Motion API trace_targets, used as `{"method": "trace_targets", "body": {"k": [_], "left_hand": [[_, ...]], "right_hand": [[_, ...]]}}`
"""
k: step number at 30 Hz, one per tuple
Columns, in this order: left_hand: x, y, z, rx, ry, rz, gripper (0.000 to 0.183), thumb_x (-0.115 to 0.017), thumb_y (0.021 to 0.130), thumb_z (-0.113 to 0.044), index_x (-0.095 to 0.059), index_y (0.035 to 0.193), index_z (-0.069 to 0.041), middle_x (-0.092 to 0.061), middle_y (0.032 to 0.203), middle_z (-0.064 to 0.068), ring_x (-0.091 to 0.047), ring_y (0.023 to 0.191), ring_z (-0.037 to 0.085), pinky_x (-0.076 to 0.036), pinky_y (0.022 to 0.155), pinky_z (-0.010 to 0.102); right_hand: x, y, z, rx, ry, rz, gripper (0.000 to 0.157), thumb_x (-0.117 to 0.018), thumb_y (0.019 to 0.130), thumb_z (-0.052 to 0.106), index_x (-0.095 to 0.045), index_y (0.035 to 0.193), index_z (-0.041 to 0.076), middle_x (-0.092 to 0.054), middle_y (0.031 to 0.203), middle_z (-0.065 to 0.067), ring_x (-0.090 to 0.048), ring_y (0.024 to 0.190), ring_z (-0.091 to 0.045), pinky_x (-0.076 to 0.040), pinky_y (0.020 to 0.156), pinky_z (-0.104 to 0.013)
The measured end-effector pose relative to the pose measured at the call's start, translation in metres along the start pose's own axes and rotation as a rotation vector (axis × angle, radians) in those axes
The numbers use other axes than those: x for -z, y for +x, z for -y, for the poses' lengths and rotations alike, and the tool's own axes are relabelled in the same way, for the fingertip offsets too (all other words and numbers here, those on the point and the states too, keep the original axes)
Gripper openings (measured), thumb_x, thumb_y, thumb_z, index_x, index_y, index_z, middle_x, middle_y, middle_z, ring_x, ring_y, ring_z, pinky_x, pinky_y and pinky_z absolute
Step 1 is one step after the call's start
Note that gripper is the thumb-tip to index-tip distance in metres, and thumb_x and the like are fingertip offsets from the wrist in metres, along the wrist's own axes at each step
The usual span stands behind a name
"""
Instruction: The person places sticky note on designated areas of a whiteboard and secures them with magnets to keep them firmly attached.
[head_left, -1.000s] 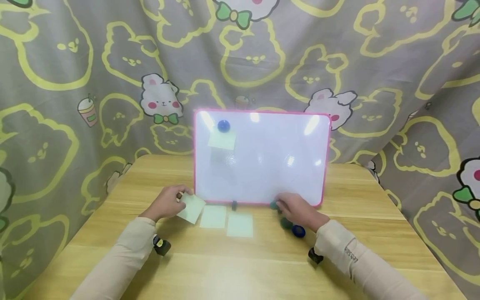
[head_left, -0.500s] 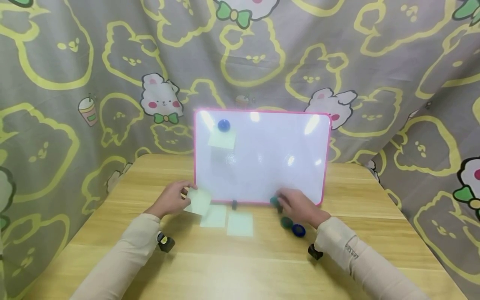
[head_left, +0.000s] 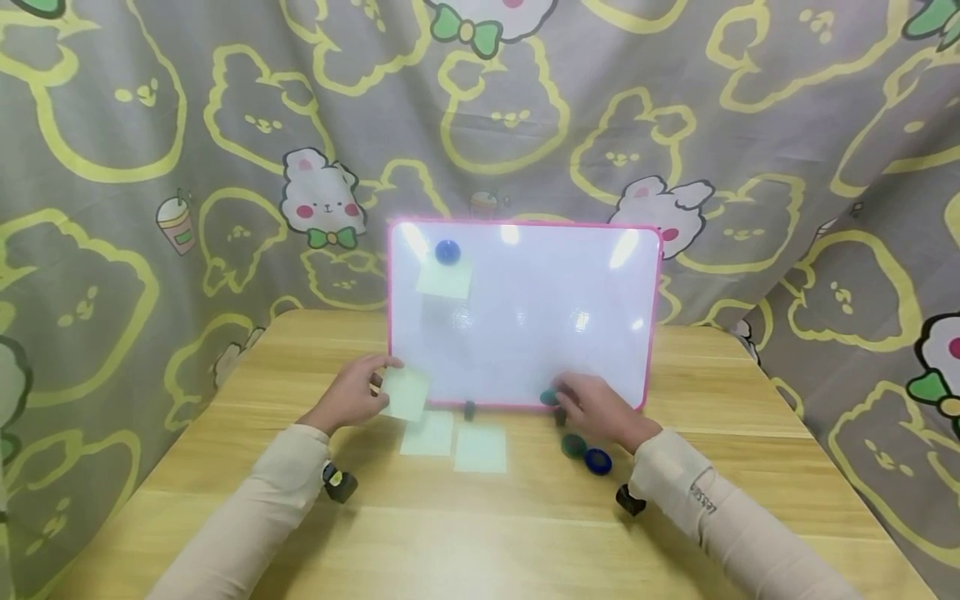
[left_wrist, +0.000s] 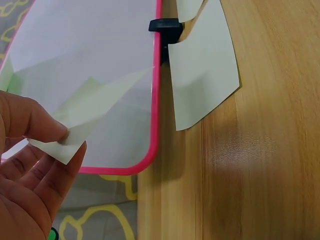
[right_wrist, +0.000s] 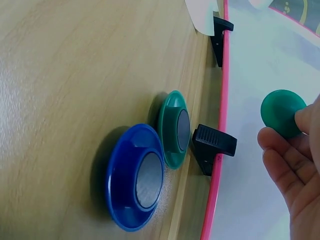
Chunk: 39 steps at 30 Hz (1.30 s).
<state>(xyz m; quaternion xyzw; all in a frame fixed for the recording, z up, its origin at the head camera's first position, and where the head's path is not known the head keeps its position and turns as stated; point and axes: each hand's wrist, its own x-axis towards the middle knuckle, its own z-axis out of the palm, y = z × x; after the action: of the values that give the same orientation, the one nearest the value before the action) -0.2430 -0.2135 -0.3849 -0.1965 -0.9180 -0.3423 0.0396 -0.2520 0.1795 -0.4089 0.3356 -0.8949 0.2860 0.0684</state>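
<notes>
Between thumb and fingers my left hand (head_left: 354,393) pinches a pale yellow-green paper sheet (head_left: 406,393) by its edge, just in front of the whiteboard's lower left corner. The left wrist view shows this sheet (left_wrist: 95,107) slightly bent over the board. My right hand (head_left: 602,410) holds a round green magnet (right_wrist: 282,113) by its rim, close to the lower right of the pink-framed whiteboard (head_left: 525,333). High on the board's left, a blue magnet (head_left: 447,252) sits at the top of another paper sheet (head_left: 445,279).
Two more paper sheets (head_left: 480,448) lie on the wooden table (head_left: 480,533) before the board. A green magnet (right_wrist: 174,130) and a blue magnet (right_wrist: 135,177) rest metal side up near the right hand. Black clips (right_wrist: 214,142) support the board's lower edge. A patterned curtain (head_left: 510,125) hangs behind.
My left hand has lifted the paper sheet and carried it right and upward, toward the board's lower left corner. My right hand, with the green magnet, has risen slightly.
</notes>
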Motion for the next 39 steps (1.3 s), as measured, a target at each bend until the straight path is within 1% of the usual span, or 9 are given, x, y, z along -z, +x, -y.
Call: {"method": "trace_targets", "body": {"k": [7,11,15,20,26,29,32,36,39], "left_hand": [[-0.002,-0.003,-0.002,0.002,-0.004,-0.007,0.049,-0.056,0.070,0.006,-0.055,0.116,-0.009,-0.052,0.118,0.011,-0.056,0.081,0.021,-0.050,0.061,0.028],[-0.003,-0.005,0.000,0.007,0.006,-0.005,0.047,-0.056,0.071,0.004,-0.056,0.116,-0.010,-0.051,0.118,0.011,-0.056,0.082,0.021,-0.050,0.064,0.029],[-0.003,-0.003,0.000,-0.003,0.002,-0.016,0.045,-0.056,0.072,0.004,-0.057,0.114,-0.011,-0.052,0.115,0.009,-0.056,0.084,0.022,-0.051,0.065,0.030],[-0.003,-0.001,-0.001,-0.018,0.002,-0.019,0.043,-0.056,0.071,0.005,-0.059,0.111,-0.009,-0.054,0.110,0.008,-0.055,0.082,0.022,-0.051,0.065,0.030],[-0.003,0.002,-0.005,0.004,0.019,-0.012,0.044,-0.055,0.072,0.003,-0.059,0.114,-0.010,-0.054,0.108,0.007,-0.056,0.081,0.020,-0.050,0.062,0.029],[-0.004,0.004,-0.008,0.002,0.027,-0.014,0.044,-0.056,0.073,0.002,-0.058,0.114,-0.010,-0.055,0.101,0.006,-0.056,0.081,0.020,-0.050,0.062,0.029],[-0.005,0.007,-0.010,-0.029,0.031,-0.028,0.043,-0.057,0.072,0.002,-0.059,0.114,-0.008,-0.054,0.092,0.005,-0.054,0.078,0.019,-0.050,0.062,0.029],[-0.008,0.012,-0.013,-0.070,0.026,-0.048,0.044,-0.058,0.069,0.003,-0.059,0.113,-0.006,-0.056,0.097,0.006,-0.053,0.076,0.018,-0.049,0.062,0.029],[-0.009,0.014,-0.016,-0.074,0.019,-0.047,0.047,-0.057,0.068,0.004,-0.059,0.114,-0.005,-0.057,0.105,0.008,-0.054,0.077,0.019,-0.048,0.062,0.029]], "right_hand": [[-0.002,-0.001,0.001,0.003,-0.024,-0.016,0.006,-0.053,0.090,0.009,-0.059,0.090,0.012,-0.061,0.079,0.002,-0.054,0.070,-0.005,-0.049,0.066,-0.027],[-0.003,0.000,-0.001,0.011,-0.041,-0.022,0.006,-0.054,0.090,0.010,-0.059,0.090,0.012,-0.060,0.079,0.004,-0.053,0.070,-0.004,-0.049,0.066,-0.027],[0.000,0.001,0.000,0.006,-0.050,-0.044,0.006,-0.055,0.089,0.009,-0.060,0.089,0.012,-0.060,0.077,0.004,-0.053,0.068,-0.004,-0.049,0.065,-0.026],[0.005,0.001,0.001,-0.008,-0.031,-0.033,0.005,-0.055,0.089,0.009,-0.059,0.090,0.011,-0.061,0.079,0.000,-0.052,0.067,-0.006,-0.048,0.064,-0.027],[0.007,0.003,0.001,-0.021,-0.039,-0.040,0.005,-0.056,0.089,0.010,-0.059,0.092,0.011,-0.059,0.080,0.005,-0.052,0.070,-0.007,-0.048,0.066,-0.026],[0.008,0.004,0.000,-0.025,-0.045,-0.050,0.005,-0.056,0.088,0.010,-0.059,0.092,0.011,-0.058,0.080,0.006,-0.052,0.070,-0.007,-0.048,0.065,-0.026],[0.008,0.005,-0.002,-0.034,-0.042,-0.057,0.005,-0.056,0.089,0.011,-0.059,0.092,0.012,-0.059,0.080,0.005,-0.053,0.069,-0.007,-0.048,0.064,-0.025],[0.009,0.006,-0.003,-0.037,-0.030,-0.060,0.005,-0.055,0.089,0.012,-0.059,0.092,0.013,-0.059,0.080,0.005,-0.054,0.069,-0.006,-0.048,0.063,-0.024],[0.011,0.006,-0.003,-0.044,-0.022,-0.065,0.006,-0.055,0.089,0.012,-0.059,0.093,0.012,-0.059,0.080,0.005,-0.054,0.070,-0.006,-0.048,0.063,-0.025]]}}
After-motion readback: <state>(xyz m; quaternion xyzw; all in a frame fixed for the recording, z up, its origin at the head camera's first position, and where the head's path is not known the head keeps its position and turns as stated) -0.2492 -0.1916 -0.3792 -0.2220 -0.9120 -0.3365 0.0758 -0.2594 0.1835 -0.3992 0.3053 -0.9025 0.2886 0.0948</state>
